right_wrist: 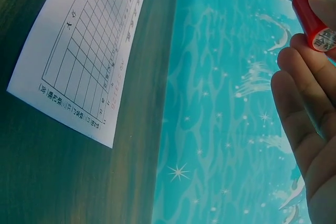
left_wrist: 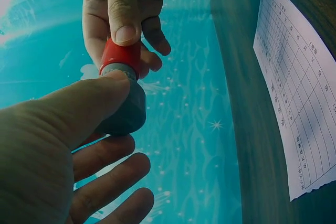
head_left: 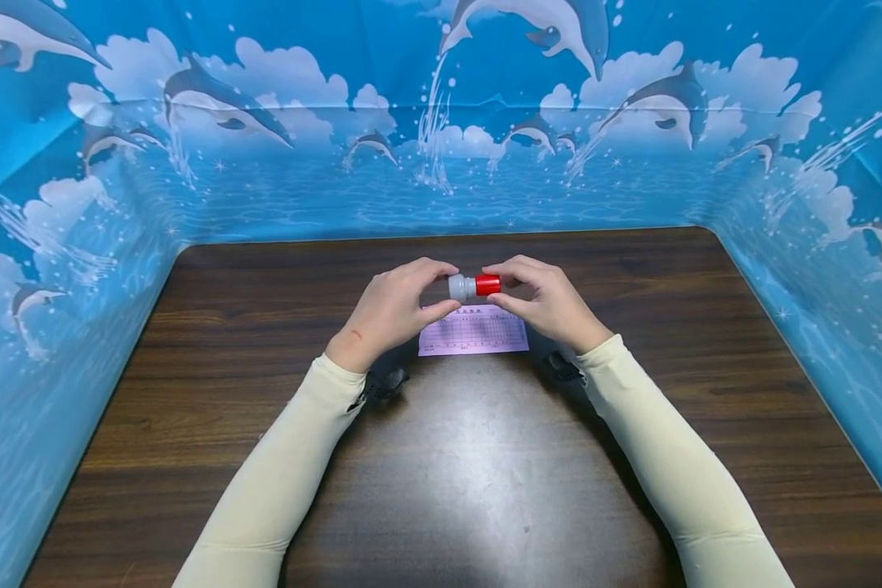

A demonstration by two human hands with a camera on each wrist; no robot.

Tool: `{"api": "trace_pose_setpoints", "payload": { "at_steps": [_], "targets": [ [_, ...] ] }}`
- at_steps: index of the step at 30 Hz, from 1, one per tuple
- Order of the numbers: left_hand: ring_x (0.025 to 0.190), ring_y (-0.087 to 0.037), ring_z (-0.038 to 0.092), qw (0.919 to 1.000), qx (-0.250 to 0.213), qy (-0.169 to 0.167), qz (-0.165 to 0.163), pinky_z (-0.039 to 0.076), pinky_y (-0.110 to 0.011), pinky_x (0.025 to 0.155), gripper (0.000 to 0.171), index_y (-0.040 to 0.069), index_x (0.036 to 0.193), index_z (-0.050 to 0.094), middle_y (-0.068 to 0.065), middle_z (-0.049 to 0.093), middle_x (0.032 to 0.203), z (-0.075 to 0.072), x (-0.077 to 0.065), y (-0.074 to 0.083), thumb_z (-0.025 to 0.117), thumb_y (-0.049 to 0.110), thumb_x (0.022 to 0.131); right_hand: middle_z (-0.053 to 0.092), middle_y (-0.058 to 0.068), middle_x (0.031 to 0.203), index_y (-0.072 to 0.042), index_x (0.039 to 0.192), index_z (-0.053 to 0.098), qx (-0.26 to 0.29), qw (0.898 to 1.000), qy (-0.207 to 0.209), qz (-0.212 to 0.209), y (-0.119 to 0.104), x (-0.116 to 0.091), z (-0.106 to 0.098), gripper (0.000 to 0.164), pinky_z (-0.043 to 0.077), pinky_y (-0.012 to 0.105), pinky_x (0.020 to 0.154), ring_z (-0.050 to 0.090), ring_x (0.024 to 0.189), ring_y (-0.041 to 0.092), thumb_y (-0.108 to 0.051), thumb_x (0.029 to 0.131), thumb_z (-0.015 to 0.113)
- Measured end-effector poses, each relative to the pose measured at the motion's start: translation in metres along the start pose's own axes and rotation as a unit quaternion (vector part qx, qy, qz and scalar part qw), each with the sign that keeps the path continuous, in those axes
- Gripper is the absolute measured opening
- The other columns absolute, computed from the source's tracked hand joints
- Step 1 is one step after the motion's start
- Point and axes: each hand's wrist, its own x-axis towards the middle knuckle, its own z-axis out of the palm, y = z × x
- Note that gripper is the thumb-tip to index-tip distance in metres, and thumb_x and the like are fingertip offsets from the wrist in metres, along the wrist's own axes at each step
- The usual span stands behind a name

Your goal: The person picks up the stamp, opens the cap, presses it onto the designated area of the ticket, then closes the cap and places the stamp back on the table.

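A small round stamp, red at one end and grey at the other, is held level above the table between both hands. My left hand pinches its grey part between thumb and fingers, the other fingers spread loosely. On the opposite side my right hand pinches the red part. Dark marks show on the pale end face of the red part in the right wrist view. Just below the hands lies a pinkish paper slip printed with a grid and small characters.
The dark wood-grain table has rounded far corners. A blue curtain with dolphins and clouds surrounds its back and sides. Dark straps or devices sit at both wrists.
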Motion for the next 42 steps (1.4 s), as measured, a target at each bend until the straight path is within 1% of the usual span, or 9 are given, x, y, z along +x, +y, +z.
{"api": "trace_pose_setpoints", "payload": {
  "at_steps": [7,11,14,21,25,30,34,37,42],
  "targets": [
    [0.109,-0.018,0.069,0.9999,0.0,-0.009,-0.008,0.058,-0.039,0.093,0.048,0.012,0.132,0.068,-0.004,0.071,0.126,-0.0007,0.0001,0.0009,0.082,0.033,0.091,0.07,0.004,0.117,-0.01,0.127,0.069,-0.008,1.0,-0.019,0.022,-0.002,-0.0006,0.0008,0.039,0.059,0.046,0.089,0.067,0.101,0.024,-0.013,0.09,0.082],
    [0.106,-0.018,0.069,0.9999,0.0,-0.013,-0.006,0.058,-0.038,0.092,0.047,0.012,0.131,0.068,-0.004,0.071,0.124,0.0009,-0.0016,0.0007,0.082,0.033,0.091,0.07,0.003,0.116,-0.01,0.124,0.07,-0.011,0.999,-0.028,0.025,-0.0023,-0.002,0.0015,0.036,0.059,0.044,0.087,0.066,0.1,0.022,-0.013,0.09,0.082],
    [0.105,-0.018,0.069,0.9999,-0.001,-0.011,-0.001,0.058,-0.038,0.091,0.047,0.012,0.131,0.068,-0.005,0.071,0.123,0.0018,-0.0019,0.0008,0.081,0.033,0.091,0.07,0.002,0.116,-0.011,0.124,0.071,-0.013,0.999,-0.026,0.025,-0.0025,-0.0028,0.0011,0.035,0.059,0.043,0.087,0.066,0.1,0.02,-0.013,0.09,0.082],
    [0.104,-0.017,0.069,1.0,0.0,-0.007,-0.004,0.058,-0.037,0.09,0.046,0.012,0.129,0.069,-0.004,0.072,0.122,0.002,-0.0012,0.0021,0.082,0.034,0.091,0.07,0.002,0.115,-0.011,0.123,0.071,-0.016,0.999,-0.022,0.017,-0.0031,-0.0036,0.0006,0.034,0.059,0.041,0.088,0.066,0.1,0.019,-0.016,0.091,0.082],
    [0.102,-0.016,0.069,1.0,0.006,-0.003,-0.005,0.058,-0.037,0.089,0.044,0.013,0.125,0.07,-0.003,0.072,0.119,0.0021,-0.0018,0.0027,0.083,0.036,0.09,0.07,0.002,0.115,-0.011,0.122,0.072,-0.013,1.0,-0.02,0.017,-0.0031,-0.0043,0.0009,0.034,0.059,0.042,0.088,0.066,0.101,0.019,-0.016,0.09,0.083],
    [0.1,-0.016,0.068,0.9999,0.003,0.013,0.01,0.059,-0.036,0.088,0.043,0.013,0.122,0.07,-0.002,0.072,0.116,0.0032,-0.0017,0.0032,0.085,0.034,0.088,0.07,-0.001,0.113,-0.012,0.121,0.072,-0.009,1.0,-0.015,0.016,-0.0025,-0.0043,-0.0009,0.034,0.059,0.041,0.086,0.065,0.1,0.018,-0.015,0.089,0.084],
    [0.1,-0.018,0.068,0.9996,-0.001,0.019,0.021,0.059,-0.036,0.087,0.046,0.011,0.122,0.069,-0.002,0.07,0.115,0.0025,-0.0007,0.0038,0.087,0.033,0.086,0.07,0.0,0.112,-0.011,0.122,0.072,-0.003,1.0,-0.014,0.0,-0.001,-0.003,-0.0022,0.035,0.06,0.043,0.087,0.065,0.1,0.015,-0.014,0.089,0.084],
    [0.1,-0.019,0.069,0.9996,0.002,0.018,0.022,0.059,-0.037,0.088,0.047,0.01,0.122,0.068,-0.004,0.07,0.116,0.0017,0.0003,0.0052,0.086,0.034,0.086,0.07,0.0,0.113,-0.011,0.123,0.071,-0.007,1.0,-0.015,-0.009,-0.001,-0.0023,-0.003,0.037,0.059,0.044,0.089,0.065,0.1,0.016,-0.014,0.088,0.084],
    [0.102,-0.018,0.069,0.9995,0.025,0.008,0.015,0.059,-0.036,0.09,0.045,0.01,0.124,0.069,-0.004,0.072,0.118,0.001,0.0012,0.0078,0.084,0.034,0.089,0.07,0.0,0.114,-0.011,0.124,0.071,-0.015,1.0,-0.02,-0.01,-0.0022,-0.0023,-0.0036,0.037,0.058,0.04,0.089,0.065,0.101,0.016,-0.015,0.09,0.083]
  ]
}}
